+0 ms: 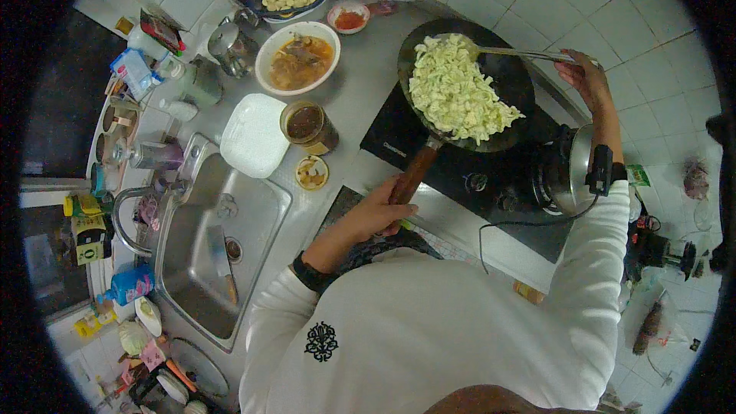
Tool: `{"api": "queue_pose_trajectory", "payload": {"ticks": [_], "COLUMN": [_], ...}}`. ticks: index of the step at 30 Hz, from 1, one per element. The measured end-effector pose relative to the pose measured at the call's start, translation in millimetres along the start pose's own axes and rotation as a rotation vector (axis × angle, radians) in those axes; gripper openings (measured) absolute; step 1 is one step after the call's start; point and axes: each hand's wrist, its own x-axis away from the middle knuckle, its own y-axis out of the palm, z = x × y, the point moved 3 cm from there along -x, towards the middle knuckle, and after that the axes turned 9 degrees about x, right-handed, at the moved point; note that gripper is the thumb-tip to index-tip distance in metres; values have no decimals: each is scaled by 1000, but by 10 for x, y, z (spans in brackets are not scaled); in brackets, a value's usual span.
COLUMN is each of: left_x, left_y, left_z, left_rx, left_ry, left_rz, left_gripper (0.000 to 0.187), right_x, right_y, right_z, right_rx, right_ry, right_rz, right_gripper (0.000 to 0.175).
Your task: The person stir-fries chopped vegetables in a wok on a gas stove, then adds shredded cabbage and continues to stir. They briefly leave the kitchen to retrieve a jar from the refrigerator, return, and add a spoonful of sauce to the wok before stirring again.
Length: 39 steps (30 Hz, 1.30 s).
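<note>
My left hand [376,210] is closed around the wooden handle of a dark wok [512,92], which sits over the black gas stove [402,138]. Pale green chopped cabbage [454,92] fills the left part of the wok. My right hand [583,77] grips the far end of a long metal spatula or ladle [517,53]; its head lies at the upper edge of the cabbage, partly hidden by it.
Left of the stove stand an open jar of dark sauce [322,137], a white lid or tray [253,138], a bowl of soupy food [302,86] and a small dish of red powder [349,18]. A cleaver [218,250] lies in the steel sink [190,276]. A metal pot [578,172] stands right of the wok.
</note>
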Motion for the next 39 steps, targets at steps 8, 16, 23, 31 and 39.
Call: {"api": "queue_pose_trajectory", "payload": {"ticks": [8,16,23,31,39], "left_x": [5,16,-19,-25,-38], "left_y": [13,6,-27,-41,-38], "left_z": [3,4,-21,-26,-26], "left_rx": [-30,12,-16,-3,-11], "left_ry": [-36,-40,-42,-33,-53], "left_rz": [8,-20,-16,-36,-23], "left_gripper": [59,52,55,53,49], "right_x": [466,1498,2225,2884,3031], "right_y": [338,306,260,198,417], "right_z": [-525,-647,-628,-763,-532], "right_rx": [258,534,553,498,661], "right_ry": [-161,-328,-272,-299,-253], "right_rz": [-194,-84,43,212,109], "right_gripper": [28,24,23,26,26]}}
